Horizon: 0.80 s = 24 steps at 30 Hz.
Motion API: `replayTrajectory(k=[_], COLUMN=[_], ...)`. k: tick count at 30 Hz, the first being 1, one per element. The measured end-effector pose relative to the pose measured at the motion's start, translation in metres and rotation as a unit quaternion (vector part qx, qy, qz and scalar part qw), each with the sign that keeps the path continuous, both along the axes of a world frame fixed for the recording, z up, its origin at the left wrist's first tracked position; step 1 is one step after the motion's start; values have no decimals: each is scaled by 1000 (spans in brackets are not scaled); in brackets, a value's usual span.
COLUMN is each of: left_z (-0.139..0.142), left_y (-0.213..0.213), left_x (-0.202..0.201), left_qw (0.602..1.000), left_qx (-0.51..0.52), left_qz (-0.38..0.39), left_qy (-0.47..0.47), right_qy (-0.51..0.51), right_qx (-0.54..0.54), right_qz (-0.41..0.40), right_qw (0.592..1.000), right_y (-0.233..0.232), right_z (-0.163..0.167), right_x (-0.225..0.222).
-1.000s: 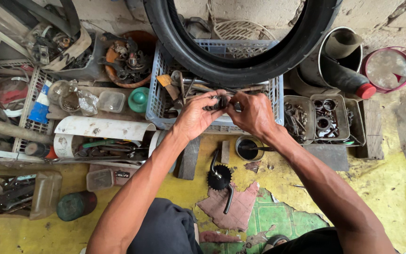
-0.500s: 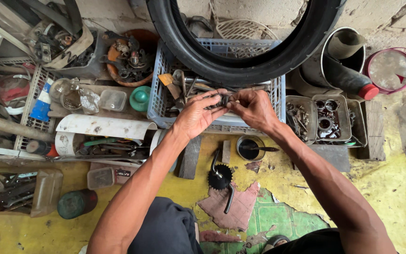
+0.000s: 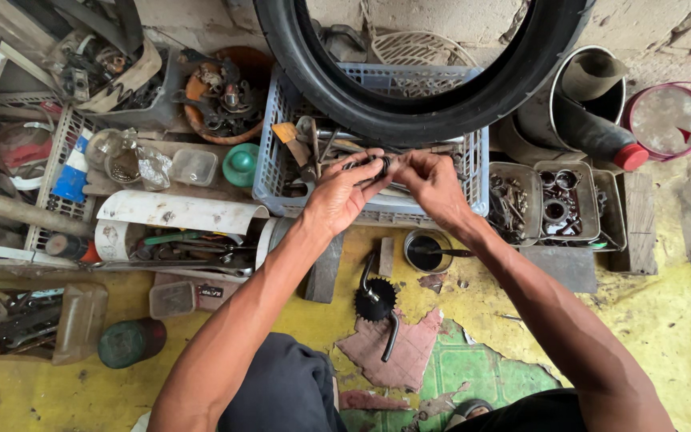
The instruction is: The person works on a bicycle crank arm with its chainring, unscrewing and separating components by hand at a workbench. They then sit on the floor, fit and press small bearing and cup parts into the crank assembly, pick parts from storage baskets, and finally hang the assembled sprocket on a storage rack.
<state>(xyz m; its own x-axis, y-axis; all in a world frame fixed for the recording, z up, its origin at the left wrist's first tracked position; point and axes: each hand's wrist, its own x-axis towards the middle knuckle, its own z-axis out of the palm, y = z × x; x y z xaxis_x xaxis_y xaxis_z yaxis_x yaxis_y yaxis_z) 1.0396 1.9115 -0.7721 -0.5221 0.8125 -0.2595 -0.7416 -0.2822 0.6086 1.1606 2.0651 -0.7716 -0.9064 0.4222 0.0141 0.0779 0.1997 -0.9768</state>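
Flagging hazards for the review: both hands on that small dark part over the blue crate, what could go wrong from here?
1. The small dark metal part, pinched between left hand and right hand, could slip into the cluttered blue plastic crate and be hard to find.
2. The black rubber tyre sits just above the fingers; it might crowd them.
3. The open round tin of dark liquid by the right forearm could get knocked over.

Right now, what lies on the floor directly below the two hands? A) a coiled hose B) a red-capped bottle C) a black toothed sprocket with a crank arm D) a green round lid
C: the black toothed sprocket with its crank arm lies on the yellow floor just below the left hand and right hand, which meet over the blue crate.
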Motion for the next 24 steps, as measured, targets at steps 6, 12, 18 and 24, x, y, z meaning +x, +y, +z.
replayTrajectory(k=[6, 12, 18, 24], left_z=[-1, 6, 8, 8], left_y=[1, -1, -1, 0], left_x=[4, 6, 4, 5], left_qw=[998, 993, 997, 995], left_qx=[-48, -99, -58, -80], left_qz=[24, 57, 40, 50], left_qy=[18, -4, -23, -9], right_qy=[-14, -16, 19, 8], right_qx=[41, -54, -228, -300], right_qz=[5, -31, -15, -4], right_qw=[999, 998, 973, 954], right_y=[-16, -23, -16, -15], right_z=[-5, -15, -19, -17], right_x=[-4, -8, -9, -8])
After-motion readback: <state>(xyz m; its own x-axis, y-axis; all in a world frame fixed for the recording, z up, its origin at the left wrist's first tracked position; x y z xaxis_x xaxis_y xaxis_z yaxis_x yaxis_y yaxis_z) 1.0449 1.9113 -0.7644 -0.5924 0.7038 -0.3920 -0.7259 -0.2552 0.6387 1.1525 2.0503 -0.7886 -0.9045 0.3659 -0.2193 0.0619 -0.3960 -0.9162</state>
